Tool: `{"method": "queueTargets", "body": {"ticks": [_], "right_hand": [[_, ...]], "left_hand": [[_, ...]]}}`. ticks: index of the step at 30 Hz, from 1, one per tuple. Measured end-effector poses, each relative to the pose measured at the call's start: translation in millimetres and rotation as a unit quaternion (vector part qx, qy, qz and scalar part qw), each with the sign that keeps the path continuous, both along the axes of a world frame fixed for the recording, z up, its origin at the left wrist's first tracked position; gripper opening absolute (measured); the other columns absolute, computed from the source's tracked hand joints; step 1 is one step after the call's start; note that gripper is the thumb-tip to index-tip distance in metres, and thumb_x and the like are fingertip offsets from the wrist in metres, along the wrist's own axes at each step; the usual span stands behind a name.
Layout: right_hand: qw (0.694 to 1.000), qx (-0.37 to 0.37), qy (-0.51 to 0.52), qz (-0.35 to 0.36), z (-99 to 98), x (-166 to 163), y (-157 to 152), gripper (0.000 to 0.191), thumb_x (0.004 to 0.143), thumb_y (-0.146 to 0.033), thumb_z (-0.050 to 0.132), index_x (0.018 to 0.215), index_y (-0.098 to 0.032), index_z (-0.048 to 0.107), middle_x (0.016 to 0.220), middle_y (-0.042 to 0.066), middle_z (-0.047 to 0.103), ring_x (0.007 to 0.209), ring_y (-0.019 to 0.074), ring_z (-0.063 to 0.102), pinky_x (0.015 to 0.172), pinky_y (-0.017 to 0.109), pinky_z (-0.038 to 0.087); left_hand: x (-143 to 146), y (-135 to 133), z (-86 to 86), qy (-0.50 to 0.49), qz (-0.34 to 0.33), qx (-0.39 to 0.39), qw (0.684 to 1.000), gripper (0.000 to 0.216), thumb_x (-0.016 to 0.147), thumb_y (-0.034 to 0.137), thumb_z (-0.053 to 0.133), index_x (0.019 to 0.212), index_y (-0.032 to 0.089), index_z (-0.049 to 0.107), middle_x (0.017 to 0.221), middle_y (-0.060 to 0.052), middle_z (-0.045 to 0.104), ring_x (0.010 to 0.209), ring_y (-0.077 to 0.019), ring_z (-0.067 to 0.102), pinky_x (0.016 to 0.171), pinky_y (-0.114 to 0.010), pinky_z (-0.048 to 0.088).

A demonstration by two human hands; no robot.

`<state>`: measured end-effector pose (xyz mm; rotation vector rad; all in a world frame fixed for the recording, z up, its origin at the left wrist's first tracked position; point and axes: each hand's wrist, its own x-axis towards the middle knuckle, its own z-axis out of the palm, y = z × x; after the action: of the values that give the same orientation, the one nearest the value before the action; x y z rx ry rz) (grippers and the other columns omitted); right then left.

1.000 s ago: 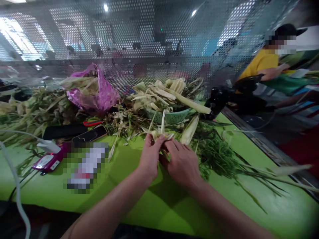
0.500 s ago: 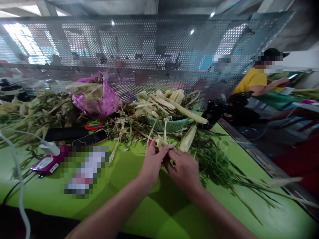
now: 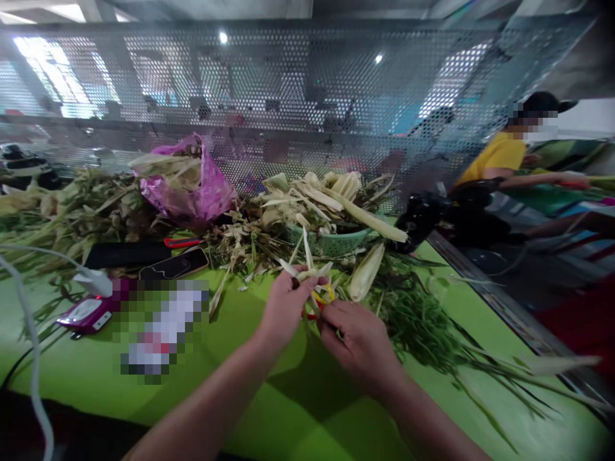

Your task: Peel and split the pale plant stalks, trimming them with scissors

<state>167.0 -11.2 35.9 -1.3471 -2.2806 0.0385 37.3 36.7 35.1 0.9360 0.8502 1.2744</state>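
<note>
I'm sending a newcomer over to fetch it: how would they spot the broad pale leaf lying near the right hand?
On the green table, find the green basket heaped with dry-looking husks. In front of its right end, just beyond the person's right hand, lies the broad leaf. It is one wide, creamy piece, unlike the thin, dark green strands beside it.

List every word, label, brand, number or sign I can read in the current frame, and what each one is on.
No text can be read.
Purple device: pale patches, too small and blurred to read.
Pixelated item beside it: masked, unreadable.
Phone with a dark screen: no legible text.
Pale strips at the left hand: no lettering visible.
</note>
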Motion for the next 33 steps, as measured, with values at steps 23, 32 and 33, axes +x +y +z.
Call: {"method": "queueTargets", "body": {"ticks": [23, 32, 33], "right_hand": [[0.866, -0.181, 0.459, -0.078, 4.1, 22.7, 14.9, 0.026, 0.079, -0.041, 0.063, 0.071, -0.016, 0.061, 0.062, 0.0, 0.054, 0.056, 0.0108, 0.043, 0.05, 0.023, 0.035], [0.794, -0.245, 0.552, -0.066, 4.1, 25.3, 15.4, 0.026, 0.073, -0.041, 0.071, 0.085, -0.018, 0.065, 0.073, 0.001, 0.063, 0.064, 0.0136, 0.056, 0.06, 0.026, 0.044], [0.776, -0.264, 0.57, -0.056, 4.3, 24.3, 15.0, 0.028, 0.072, -0.04, 0.071, 0.089, -0.019, 0.065, 0.077, 0.002, 0.065, 0.067, 0.0149, 0.058, 0.062, 0.027, 0.046]], "left_hand": [[-4.1, -4.5, -0.4, -0.081, -0.181, -0.112, 0.974, 0.02, 0.071, 0.028, 0.073, 0.078, 0.011, 0.065, 0.059, 0.001, 0.055, 0.053, -0.0059, 0.049, 0.055, -0.019, 0.04], [-7.9, -2.8, 2.6, -0.023, -0.198, -0.089, 0.976, 0.026, 0.067, 0.028, 0.076, 0.083, 0.01, 0.068, 0.067, 0.0, 0.06, 0.057, -0.0054, 0.048, 0.057, -0.019, 0.037], [-7.7, -3.2, 1.9, -0.012, -0.214, -0.071, 0.974, 0.027, 0.066, 0.028, 0.077, 0.085, 0.01, 0.068, 0.071, -0.001, 0.061, 0.059, -0.0059, 0.049, 0.059, -0.019, 0.037]]}}
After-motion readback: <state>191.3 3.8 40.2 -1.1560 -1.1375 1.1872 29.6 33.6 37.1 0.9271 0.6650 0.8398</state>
